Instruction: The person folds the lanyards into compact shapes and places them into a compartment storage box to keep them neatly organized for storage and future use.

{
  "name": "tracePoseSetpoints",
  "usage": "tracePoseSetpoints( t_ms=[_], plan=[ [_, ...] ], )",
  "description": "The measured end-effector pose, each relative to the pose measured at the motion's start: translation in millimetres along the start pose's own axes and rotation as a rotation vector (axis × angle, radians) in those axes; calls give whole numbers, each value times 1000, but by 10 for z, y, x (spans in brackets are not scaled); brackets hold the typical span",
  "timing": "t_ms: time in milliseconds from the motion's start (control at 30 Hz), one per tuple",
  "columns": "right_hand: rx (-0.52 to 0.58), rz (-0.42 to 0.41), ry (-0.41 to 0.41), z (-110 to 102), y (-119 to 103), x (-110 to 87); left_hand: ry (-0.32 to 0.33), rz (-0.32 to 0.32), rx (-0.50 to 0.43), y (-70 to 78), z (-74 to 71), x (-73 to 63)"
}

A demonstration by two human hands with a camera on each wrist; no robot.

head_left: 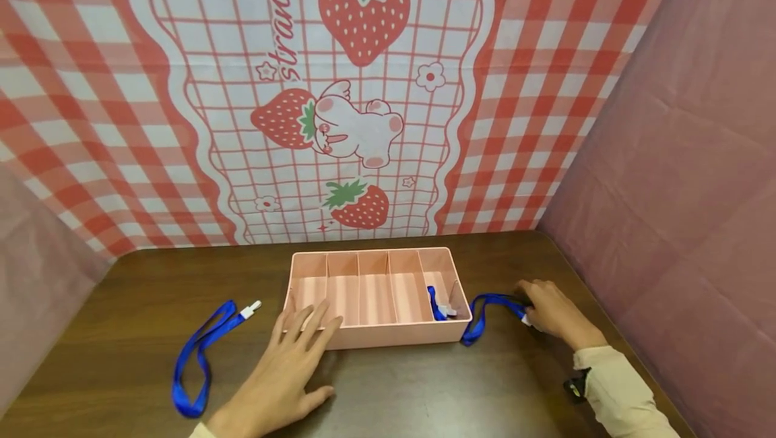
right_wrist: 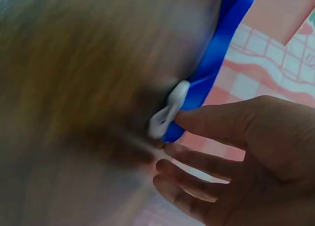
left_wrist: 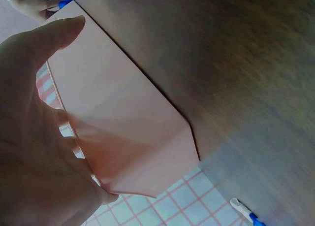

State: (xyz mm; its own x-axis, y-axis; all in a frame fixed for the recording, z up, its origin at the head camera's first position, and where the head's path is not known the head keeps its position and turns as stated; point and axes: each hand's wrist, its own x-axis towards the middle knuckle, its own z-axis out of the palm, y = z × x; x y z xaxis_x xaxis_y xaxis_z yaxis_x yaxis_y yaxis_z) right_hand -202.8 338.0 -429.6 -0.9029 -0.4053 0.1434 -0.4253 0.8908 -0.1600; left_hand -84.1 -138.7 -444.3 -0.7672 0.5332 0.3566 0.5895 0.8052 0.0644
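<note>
My left hand [head_left: 281, 364] is at the front left of a pink divided box [head_left: 394, 337], fingers spread over its front rim and thumb held apart in front. In the left wrist view the box's long outer wall [left_wrist: 118, 103] fills the space beside the palm. To the right of the box, my right hand [head_left: 554, 313] pinches a blue lanyard [head_left: 479, 323] near its white clip [right_wrist: 170, 113], between thumb and index finger. The other fingers curve loosely below. Another blue lanyard with a white clip [head_left: 435, 303] lies in the box's rightmost compartment.
A third blue lanyard [head_left: 203, 350] lies looped on the brown table [head_left: 109, 357] left of the box, its white clip [head_left: 250, 309] toward the box. Behind the table hangs a strawberry-print cloth [head_left: 364, 20]; a pink cloth wall [head_left: 679, 155] closes the right side.
</note>
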Motion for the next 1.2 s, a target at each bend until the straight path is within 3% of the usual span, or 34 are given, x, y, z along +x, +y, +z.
tracePoseSetpoints(
  t_ms=[133, 367, 467, 567, 767, 867, 1067, 1200],
  plan=[
    [37, 35, -46, -22, 125, -42, 15, 3, 8, 10, 17, 3],
    [51, 88, -35, -64, 129, -119, 54, 13, 6, 20, 29, 23],
    [64, 106, 7, -98, 92, -155, 49, 12, 6, 27, 30, 26],
    [85, 101, 113, -165, 12, -181, 42, 12, -2, 31, 31, 25],
    [82, -7, 433, -416, -284, -170, 61, -9, -85, 40, 10, 30],
    [118, -63, 540, -559, -496, -172, 98, -24, -110, 74, -36, 63],
    [220, -262, 639, -774, -953, -235, 221, 44, -80, 316, -256, 223],
    [303, -399, 682, -879, -1236, -252, 304, 113, -166, 549, -491, 355]
  ],
)
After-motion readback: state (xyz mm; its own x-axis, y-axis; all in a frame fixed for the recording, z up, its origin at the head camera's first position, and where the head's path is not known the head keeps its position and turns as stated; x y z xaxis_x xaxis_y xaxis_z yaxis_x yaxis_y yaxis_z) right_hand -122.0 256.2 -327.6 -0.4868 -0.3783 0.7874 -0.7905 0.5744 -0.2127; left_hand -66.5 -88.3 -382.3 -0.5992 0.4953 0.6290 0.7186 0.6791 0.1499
